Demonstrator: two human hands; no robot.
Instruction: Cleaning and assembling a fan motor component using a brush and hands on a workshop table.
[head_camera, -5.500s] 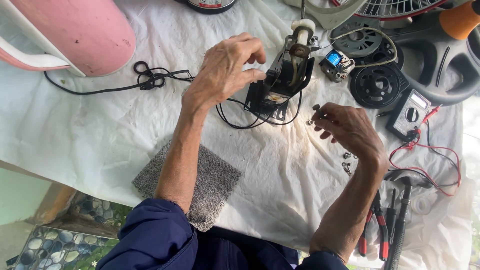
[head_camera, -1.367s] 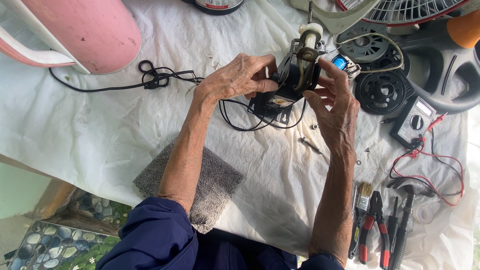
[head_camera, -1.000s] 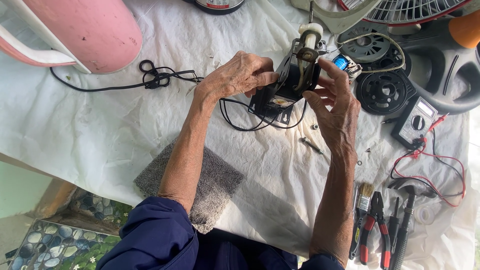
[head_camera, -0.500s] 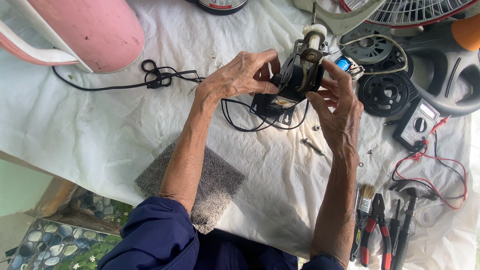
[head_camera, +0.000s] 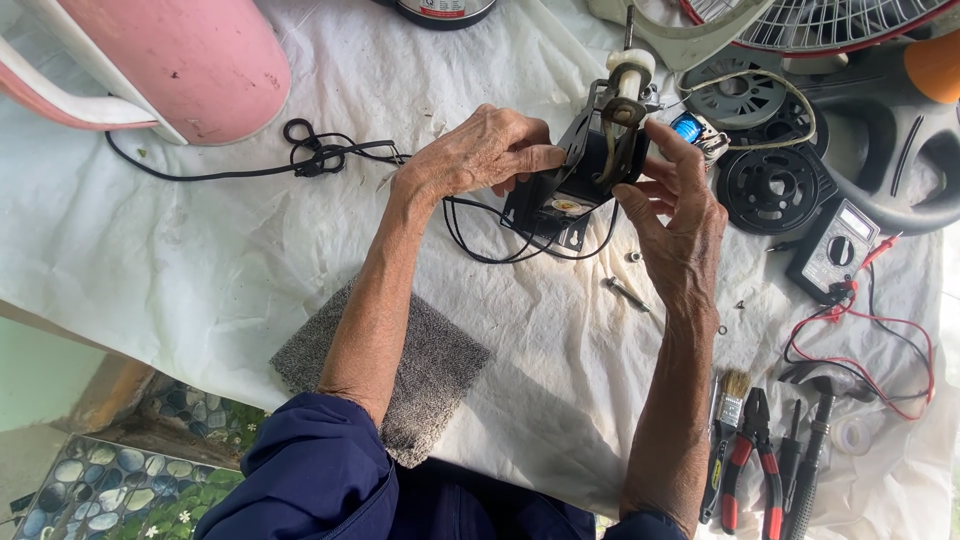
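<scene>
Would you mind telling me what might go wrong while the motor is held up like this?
The fan motor is held off the cloth by the left hand and right hand only, so a slipping grip might drop it. Its black cord loops underneath and may snag. The loose screw and small washers lying nearby could get knocked off the white cloth.

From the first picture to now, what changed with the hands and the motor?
The right hand, earlier apart over the cloth, moved up and took hold of the motor. The left hand kept its grip on it. The cable, meter and pliers stayed put.
</scene>
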